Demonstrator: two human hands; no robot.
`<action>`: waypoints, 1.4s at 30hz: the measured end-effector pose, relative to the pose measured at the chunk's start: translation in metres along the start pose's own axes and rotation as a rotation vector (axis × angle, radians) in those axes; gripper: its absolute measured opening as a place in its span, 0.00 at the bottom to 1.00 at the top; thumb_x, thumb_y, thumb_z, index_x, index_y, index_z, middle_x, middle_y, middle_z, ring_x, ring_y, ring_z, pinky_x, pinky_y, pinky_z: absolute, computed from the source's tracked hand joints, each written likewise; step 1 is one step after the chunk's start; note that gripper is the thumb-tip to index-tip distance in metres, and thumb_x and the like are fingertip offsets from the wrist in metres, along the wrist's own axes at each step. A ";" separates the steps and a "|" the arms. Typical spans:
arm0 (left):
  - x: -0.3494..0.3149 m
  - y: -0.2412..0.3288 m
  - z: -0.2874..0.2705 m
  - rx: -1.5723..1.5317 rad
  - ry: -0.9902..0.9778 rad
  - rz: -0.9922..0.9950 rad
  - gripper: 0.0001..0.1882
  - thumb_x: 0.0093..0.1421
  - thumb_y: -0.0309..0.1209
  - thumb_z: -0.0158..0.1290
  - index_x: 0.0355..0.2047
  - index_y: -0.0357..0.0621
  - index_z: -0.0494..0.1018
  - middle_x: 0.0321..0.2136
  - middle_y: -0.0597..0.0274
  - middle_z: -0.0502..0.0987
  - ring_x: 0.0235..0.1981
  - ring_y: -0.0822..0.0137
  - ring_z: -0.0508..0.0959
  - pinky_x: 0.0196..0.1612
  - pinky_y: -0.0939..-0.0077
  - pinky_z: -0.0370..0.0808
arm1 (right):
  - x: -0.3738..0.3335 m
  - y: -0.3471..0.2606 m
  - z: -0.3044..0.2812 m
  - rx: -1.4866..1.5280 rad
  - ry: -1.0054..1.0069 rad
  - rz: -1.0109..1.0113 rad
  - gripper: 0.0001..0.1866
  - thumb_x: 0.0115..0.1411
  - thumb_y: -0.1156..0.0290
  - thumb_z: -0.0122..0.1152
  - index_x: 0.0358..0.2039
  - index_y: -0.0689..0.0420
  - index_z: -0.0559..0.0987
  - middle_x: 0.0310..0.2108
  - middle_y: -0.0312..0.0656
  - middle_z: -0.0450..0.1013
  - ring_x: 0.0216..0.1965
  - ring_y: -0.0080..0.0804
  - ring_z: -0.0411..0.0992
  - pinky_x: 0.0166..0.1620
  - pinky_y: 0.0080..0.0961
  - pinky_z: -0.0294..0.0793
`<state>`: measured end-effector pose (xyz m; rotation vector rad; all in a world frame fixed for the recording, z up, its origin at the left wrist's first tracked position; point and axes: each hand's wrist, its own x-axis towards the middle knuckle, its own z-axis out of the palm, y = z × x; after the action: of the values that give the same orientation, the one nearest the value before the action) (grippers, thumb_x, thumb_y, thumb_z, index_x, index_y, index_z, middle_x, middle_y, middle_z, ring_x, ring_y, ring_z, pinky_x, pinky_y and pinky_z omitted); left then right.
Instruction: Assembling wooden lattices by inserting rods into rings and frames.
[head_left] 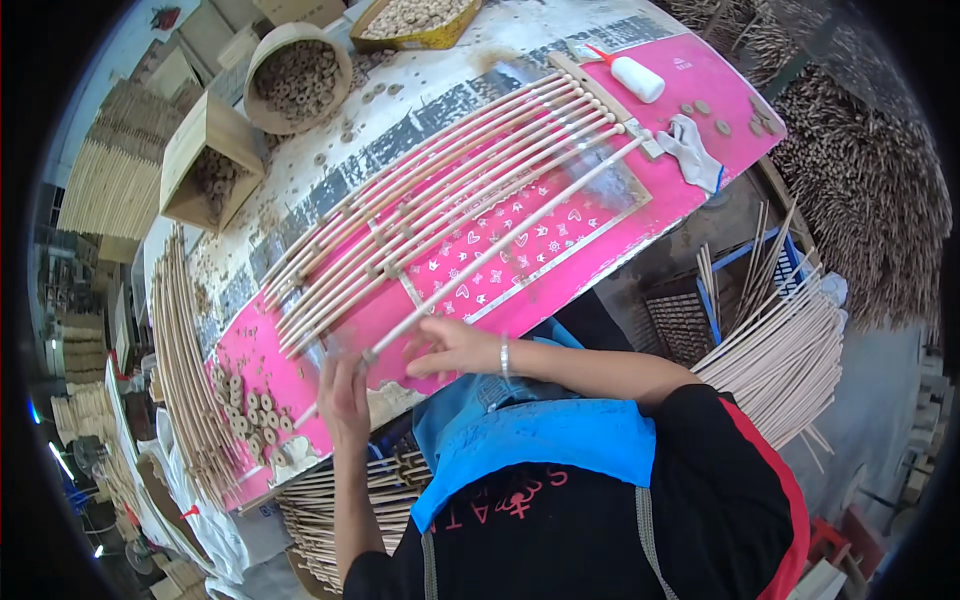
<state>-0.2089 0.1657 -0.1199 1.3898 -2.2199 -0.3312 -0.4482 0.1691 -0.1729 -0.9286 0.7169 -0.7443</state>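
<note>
A long pale wooden rod [520,227] lies slantwise over the pink sheet, its far end against a wooden stop bar [608,100]. My left hand [345,397] is closed around the near part of this rod, beside a small brown wooden ring [370,355] threaded on it. Just right of the ring, my right hand [458,347] is close to the rod, its fingers apart and slightly blurred; whether they touch the rod is unclear. Several more rods [470,190] with rings on them lie side by side beyond, ends at the bar.
Loose wooden rings [250,410] are scattered at the table's near left, next to a bundle of rods [180,370]. Tubs of rings [300,80] stand at the back left. A white glue bottle [637,80] and a glove [690,153] lie far right. Rods fill a blue basket [745,285].
</note>
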 end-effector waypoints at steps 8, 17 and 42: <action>-0.047 0.027 0.022 -0.184 -0.063 -0.091 0.09 0.63 0.24 0.57 0.43 0.39 0.77 0.35 0.47 0.79 0.37 0.45 0.80 0.40 0.56 0.75 | -0.001 0.030 0.020 0.088 -0.015 -0.065 0.15 0.63 0.71 0.70 0.49 0.55 0.79 0.35 0.33 0.78 0.36 0.18 0.77 0.34 0.16 0.77; -0.076 0.007 -0.002 -0.188 0.014 -0.212 0.13 0.63 0.24 0.57 0.49 0.41 0.80 0.36 0.51 0.81 0.35 0.54 0.81 0.42 0.64 0.76 | -0.017 -0.012 -0.025 0.175 0.319 -0.293 0.14 0.63 0.70 0.69 0.47 0.62 0.83 0.30 0.35 0.78 0.28 0.18 0.73 0.32 0.18 0.74; -0.062 -0.073 -0.041 -0.351 -0.228 -0.423 0.04 0.69 0.26 0.54 0.41 0.38 0.74 0.34 0.68 0.74 0.35 0.76 0.72 0.41 0.79 0.68 | -0.083 -0.073 -0.152 0.239 0.609 -0.472 0.18 0.66 0.67 0.68 0.53 0.63 0.81 0.35 0.33 0.77 0.31 0.15 0.72 0.37 0.13 0.74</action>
<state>-0.1085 0.1903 -0.1354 1.6714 -1.8911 -1.0183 -0.6336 0.1421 -0.1542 -0.6511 0.9199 -1.5355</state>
